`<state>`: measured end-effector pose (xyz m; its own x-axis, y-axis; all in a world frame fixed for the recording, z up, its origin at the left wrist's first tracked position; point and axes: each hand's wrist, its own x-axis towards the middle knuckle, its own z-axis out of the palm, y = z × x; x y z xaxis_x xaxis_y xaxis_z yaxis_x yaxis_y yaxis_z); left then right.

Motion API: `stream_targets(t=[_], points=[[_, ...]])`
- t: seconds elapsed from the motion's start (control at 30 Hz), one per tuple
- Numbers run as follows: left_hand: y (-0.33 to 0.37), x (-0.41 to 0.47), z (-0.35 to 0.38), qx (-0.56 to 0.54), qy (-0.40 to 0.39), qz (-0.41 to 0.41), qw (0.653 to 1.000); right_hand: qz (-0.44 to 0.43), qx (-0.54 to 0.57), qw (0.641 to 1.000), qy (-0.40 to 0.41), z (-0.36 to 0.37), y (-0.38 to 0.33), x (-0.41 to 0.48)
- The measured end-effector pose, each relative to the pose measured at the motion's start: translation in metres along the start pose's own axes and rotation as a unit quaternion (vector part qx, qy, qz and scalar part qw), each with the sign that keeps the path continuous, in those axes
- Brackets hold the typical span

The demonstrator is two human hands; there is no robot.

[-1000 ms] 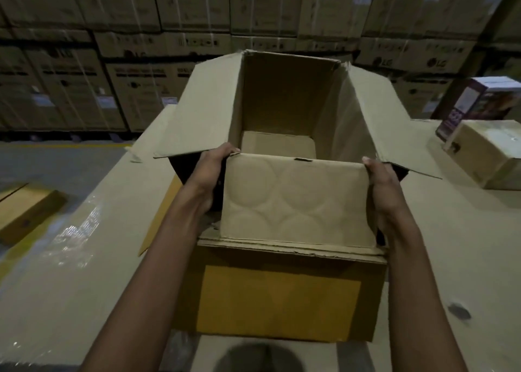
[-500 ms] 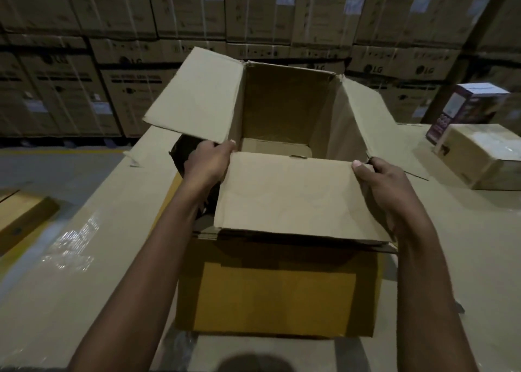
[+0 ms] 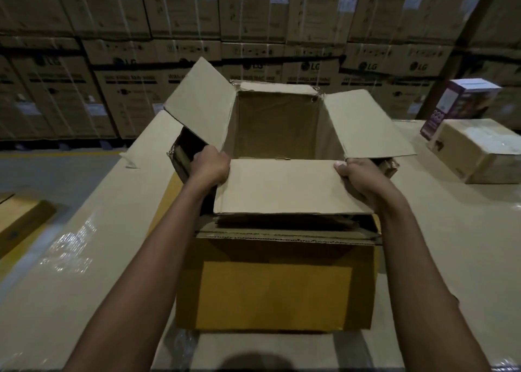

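My left hand (image 3: 211,165) and right hand (image 3: 363,179) pinch the short ends of the cardboard sheet (image 3: 284,187) above the box (image 3: 270,290), the right spots for something I judge light, stiff and easily creased.

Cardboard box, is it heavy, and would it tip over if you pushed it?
Probably light: the inside of the cardboard box that shows looks empty. It would likely slide, not tip, as it sits flat and broad on the wrapped surface. Its near flap seems fairly stiff: it lies flat though the left hand and right hand grip only its ends.
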<state>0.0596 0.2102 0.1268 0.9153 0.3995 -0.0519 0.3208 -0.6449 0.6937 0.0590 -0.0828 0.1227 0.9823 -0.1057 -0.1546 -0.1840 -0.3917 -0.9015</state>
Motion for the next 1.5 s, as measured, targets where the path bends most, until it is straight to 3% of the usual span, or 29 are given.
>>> stream_targets(t=[0.23,0.37,0.47,0.57,0.63,0.7,0.77,0.83,0.97,1.17,1.3,1.5], points=[[0.007,-0.014,0.0,-0.016,-0.02,-0.003,1.0,-0.003,0.004,1.0,-0.002,-0.016,0.02,-0.023],[-0.008,-0.02,0.004,-0.094,-0.027,0.002,0.995,0.026,0.16,0.986,-0.038,-0.011,0.027,-0.039],[-0.021,-0.025,0.009,-0.167,-0.049,-0.012,0.985,-0.006,0.117,0.992,-0.04,0.002,0.034,-0.049],[-0.023,-0.037,0.003,-0.151,-0.044,-0.002,0.988,-0.028,0.126,0.991,-0.025,0.004,0.039,-0.054],[-0.02,-0.05,-0.004,-0.064,0.005,0.016,0.998,-0.033,0.129,0.991,0.005,-0.002,0.041,-0.061],[-0.011,-0.072,-0.007,0.036,0.113,0.039,0.992,-0.047,0.11,0.99,0.067,-0.009,0.05,-0.069],[0.002,-0.095,0.0,0.035,0.197,0.077,0.977,-0.074,0.101,0.982,0.141,-0.017,0.064,-0.08],[0.019,-0.117,0.019,-0.035,0.236,0.18,0.954,-0.094,0.14,0.967,0.192,-0.027,0.078,-0.091],[0.05,-0.149,0.09,-0.123,0.132,0.371,0.911,-0.054,0.236,0.943,0.229,-0.055,0.104,-0.106],[0.098,-0.206,0.189,-0.207,0.002,0.447,0.87,-0.001,0.281,0.915,0.29,-0.115,0.155,-0.117],[0.132,-0.237,0.248,-0.226,-0.05,0.453,0.861,0.017,0.29,0.909,0.298,-0.164,0.186,-0.118],[0.197,-0.273,0.338,-0.262,-0.145,0.361,0.883,0.026,0.283,0.917,0.279,-0.244,0.226,-0.112]])
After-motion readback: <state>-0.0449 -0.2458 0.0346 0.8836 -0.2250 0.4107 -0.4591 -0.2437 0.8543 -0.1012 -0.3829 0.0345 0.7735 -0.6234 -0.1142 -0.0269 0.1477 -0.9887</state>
